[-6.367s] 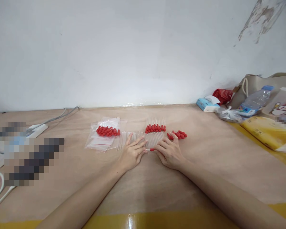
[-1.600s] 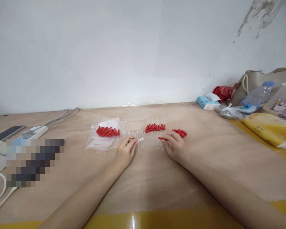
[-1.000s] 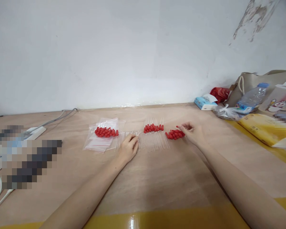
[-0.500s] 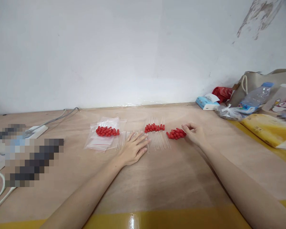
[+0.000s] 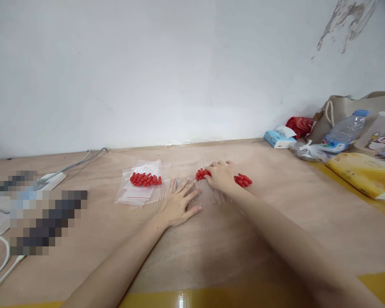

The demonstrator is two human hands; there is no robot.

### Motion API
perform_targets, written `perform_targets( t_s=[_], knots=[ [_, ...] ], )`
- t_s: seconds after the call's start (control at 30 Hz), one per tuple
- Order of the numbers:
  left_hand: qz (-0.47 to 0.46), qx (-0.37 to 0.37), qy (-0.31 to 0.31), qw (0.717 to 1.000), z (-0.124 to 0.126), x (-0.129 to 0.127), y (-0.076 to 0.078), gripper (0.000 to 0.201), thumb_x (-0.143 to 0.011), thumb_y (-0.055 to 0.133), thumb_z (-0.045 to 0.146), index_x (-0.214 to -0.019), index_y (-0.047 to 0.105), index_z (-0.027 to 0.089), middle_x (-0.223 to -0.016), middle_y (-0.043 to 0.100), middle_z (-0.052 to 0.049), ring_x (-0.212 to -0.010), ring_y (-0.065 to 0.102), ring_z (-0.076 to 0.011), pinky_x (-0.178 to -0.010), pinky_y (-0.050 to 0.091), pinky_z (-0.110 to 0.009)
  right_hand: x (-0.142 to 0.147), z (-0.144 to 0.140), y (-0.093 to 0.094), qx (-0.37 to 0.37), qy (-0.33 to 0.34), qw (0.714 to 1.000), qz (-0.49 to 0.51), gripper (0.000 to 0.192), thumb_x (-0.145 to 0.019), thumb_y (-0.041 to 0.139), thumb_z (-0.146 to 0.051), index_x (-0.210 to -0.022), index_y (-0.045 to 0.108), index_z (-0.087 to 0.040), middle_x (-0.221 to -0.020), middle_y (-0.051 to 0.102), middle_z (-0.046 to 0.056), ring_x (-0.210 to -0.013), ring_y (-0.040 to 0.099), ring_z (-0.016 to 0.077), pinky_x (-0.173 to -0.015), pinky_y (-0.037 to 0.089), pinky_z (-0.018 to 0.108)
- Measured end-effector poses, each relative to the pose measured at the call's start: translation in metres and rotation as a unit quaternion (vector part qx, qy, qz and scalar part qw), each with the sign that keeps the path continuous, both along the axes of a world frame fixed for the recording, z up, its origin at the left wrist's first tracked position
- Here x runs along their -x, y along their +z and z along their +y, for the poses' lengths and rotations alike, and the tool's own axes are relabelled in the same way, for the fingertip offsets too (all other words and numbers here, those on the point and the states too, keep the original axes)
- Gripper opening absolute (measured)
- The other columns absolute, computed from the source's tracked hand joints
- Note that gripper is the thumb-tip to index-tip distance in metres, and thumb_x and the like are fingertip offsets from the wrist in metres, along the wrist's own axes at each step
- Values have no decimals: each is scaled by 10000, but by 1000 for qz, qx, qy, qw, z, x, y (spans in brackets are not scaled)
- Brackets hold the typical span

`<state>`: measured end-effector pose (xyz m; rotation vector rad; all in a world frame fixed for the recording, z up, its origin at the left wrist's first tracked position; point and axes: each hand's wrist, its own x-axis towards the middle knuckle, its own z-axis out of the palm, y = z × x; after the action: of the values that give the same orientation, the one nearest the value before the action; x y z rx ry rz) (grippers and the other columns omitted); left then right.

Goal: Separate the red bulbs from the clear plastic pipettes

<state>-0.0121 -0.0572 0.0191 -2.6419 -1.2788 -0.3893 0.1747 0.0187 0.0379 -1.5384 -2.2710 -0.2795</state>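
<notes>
My left hand [image 5: 176,205] lies flat with fingers spread over a row of thin clear tubes [image 5: 163,192]. Just right of it, my right hand [image 5: 222,176] reaches over the middle cluster of red rubber bulbs [image 5: 201,173], thumb and index finger at its right side, fingers apart. My right hand and wrist hide part of that cluster and some tubes. A second group of red bulbs [image 5: 243,180] rests right of my right wrist. Further left, more red bulbs [image 5: 145,179] sit on clear zip bags [image 5: 134,196].
At the right stand a blue tissue pack [image 5: 278,139], a plastic bottle [image 5: 349,128], a knotted clear bag [image 5: 308,150] and a yellow packet [image 5: 359,173]. A power strip [image 5: 53,182] with cables and blurred dark objects lie at the left. The wall [image 5: 147,77] bounds the table's back.
My right hand has moved left from the right-hand bulbs to the middle cluster. My left hand stays on the tubes, its thumb a little further out. The view has shifted slightly.
</notes>
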Motion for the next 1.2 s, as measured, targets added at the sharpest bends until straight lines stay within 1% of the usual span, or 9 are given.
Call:
perform_targets(
  t_s=[0.17,0.3,0.53,0.6,0.7,0.8,0.9,1.03,1.2],
  knots=[
    [-7,-21,21,1000,0,2,-4,525,-850,347,534,-1307,373,276,-1390,348,-80,-1313,223,-273,-1040,52,-583,5,11,-9,23,-1,1000,-17,176,-803,484,-265,-851,651,-238,-1003,634,67,-982,482,247,-896,166,525],
    [-6,-16,37,999,-1,2,-4,511,-864,329,517,-1315,358,280,-1385,355,-81,-1314,224,-269,-1037,72,-583,-2,10,-11,-4,6,1000,-7,216,-843,440,-272,-834,655,-262,-952,657,42,-969,489,234,-919,117,535],
    [-15,-29,54,998,-3,1,-4,508,-873,335,482,-1340,309,283,-1378,367,-81,-1299,257,-270,-1034,88,-577,-9,-5,-4,-82,-7,990,114,259,-870,383,-251,-920,637,-236,-835,687,37,-875,541,204,-954,124,483],
    [-27,-43,67,996,-3,1,-6,531,-874,344,465,-1362,260,272,-1385,352,-89,-1295,267,-264,-1041,104,-556,-15,-19,-3,-93,17,980,174,243,-858,407,-249,-967,623,-229,-857,684,31,-858,546,190,-945,184,438],
    [-70,-99,81,989,-2,1,-8,578,-865,383,433,-1376,231,209,-1405,300,-127,-1311,228,-265,-1046,156,-512,-31,-43,-7,-87,115,965,218,239,-847,431,-243,-996,616,-223,-858,678,28,-824,551,163,-896,274,368],
    [-88,-150,58,983,-1,0,-9,517,-866,418,354,-1340,319,173,-1394,315,-144,-1310,227,-263,-1038,208,-480,-46,-61,-21,-72,227,951,198,249,-839,441,-206,-1003,622,-259,-904,676,15,-858,547,155,-913,269,374],
    [-71,-153,11,986,-3,-1,-8,326,-876,423,277,-1188,509,240,-1240,521,-80,-1210,401,-230,-1032,214,-487,-53,-67,-33,-57,275,941,189,289,-834,435,-160,-993,631,-302,-928,676,-3,-878,542,151,-902,281,379],
    [-79,-150,-13,985,-5,-3,-6,208,-871,446,258,-996,611,252,-898,668,-17,-927,573,-176,-1004,259,-476,-46,-68,-35,-44,252,948,188,228,-840,475,-248,-1002,633,-278,-954,667,22,-914,528,170,-882,291,376],
    [-74,-148,-29,986,-6,-4,-4,186,-863,452,252,-914,631,245,-860,659,-13,-883,569,-165,-995,278,-458,-33,-70,-33,-107,197,963,148,211,-816,532,-386,-910,663,-250,-776,663,13,-788,526,146,-900,235,375]
  ],
)
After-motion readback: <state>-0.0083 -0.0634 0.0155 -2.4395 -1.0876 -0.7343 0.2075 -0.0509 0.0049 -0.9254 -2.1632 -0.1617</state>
